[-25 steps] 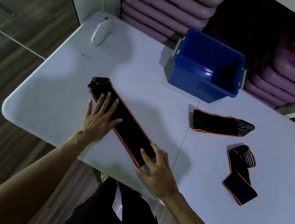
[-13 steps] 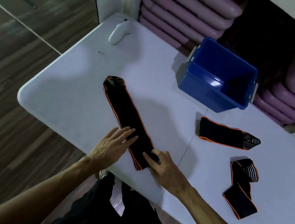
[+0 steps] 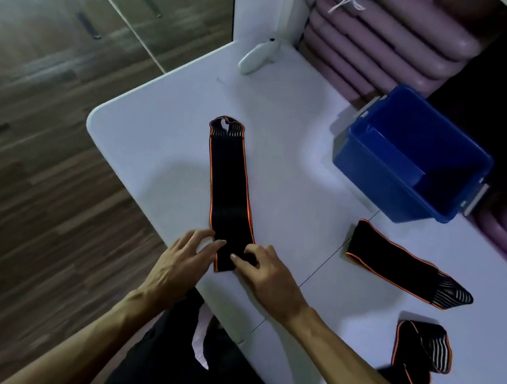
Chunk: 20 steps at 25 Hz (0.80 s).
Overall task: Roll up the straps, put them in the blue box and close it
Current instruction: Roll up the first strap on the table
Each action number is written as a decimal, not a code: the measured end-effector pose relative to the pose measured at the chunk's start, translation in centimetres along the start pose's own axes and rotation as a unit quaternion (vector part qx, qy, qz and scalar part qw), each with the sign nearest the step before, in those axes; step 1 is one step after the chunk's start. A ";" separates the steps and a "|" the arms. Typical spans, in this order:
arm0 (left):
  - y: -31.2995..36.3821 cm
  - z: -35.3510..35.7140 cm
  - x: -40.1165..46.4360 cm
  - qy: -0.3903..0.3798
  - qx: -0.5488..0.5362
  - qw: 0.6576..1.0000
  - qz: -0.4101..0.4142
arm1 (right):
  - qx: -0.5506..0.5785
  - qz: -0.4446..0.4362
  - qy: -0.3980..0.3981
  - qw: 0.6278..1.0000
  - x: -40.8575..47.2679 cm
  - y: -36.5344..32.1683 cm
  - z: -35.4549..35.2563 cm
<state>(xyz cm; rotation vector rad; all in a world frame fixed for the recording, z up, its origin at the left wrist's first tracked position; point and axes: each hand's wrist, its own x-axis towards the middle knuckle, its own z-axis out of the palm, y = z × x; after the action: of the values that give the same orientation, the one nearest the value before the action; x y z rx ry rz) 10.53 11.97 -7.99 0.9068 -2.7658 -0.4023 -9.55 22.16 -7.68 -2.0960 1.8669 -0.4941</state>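
Lying flat on the table, the strap ran lengthwise away from the person, its long axis pointing from the near table edge toward the far side and leaning slightly left. Its near end sat right at the hands; its far end, with the striped patch, lay well beyond reach of the fingers.

Both hands met at that near end. The left hand rested on the strap's left border with fingers spread and loose, the fingertips touching the orange trim but not closed on anything. The right hand had its fingers bent onto the strap's near end, seemingly pinching the cloth, though the exact grip could not be made out. Neither hand was clearly nearer; they flanked the same short edge.

Judging from this, the coming move was the first turn of a roll, and it would turn on that axis: the roll had to travel straight away from the body along the strap, or the orange borders would wander out of line.

Right of the strap lay a second strap, flat and slanting, well apart. A third strap, folded loosely, lay nearer the person and farther right. The box stood open beyond the second strap, right of the strap's far end, with nothing visible inside. No lid could be seen.
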 end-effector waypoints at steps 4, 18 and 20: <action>1.0 0.1 -0.3 0.008 0.053 0.999 -0.007 | -0.020 -0.043 0.029 0.998 0.0 1.6 0.6; 3.7 0.0 1.6 0.045 -0.335 0.896 -0.288 | -0.095 -0.014 0.041 0.994 0.7 0.6 1.0; 3.4 -0.2 2.2 0.039 -0.366 0.871 -0.324 | -0.117 -0.011 0.070 0.991 0.9 0.4 1.3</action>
<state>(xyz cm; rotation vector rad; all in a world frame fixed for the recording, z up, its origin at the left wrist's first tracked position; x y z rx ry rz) 7.00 13.23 -6.50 1.5122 -1.8595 -1.3538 -9.27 21.16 -8.98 -2.2868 2.0722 -0.4576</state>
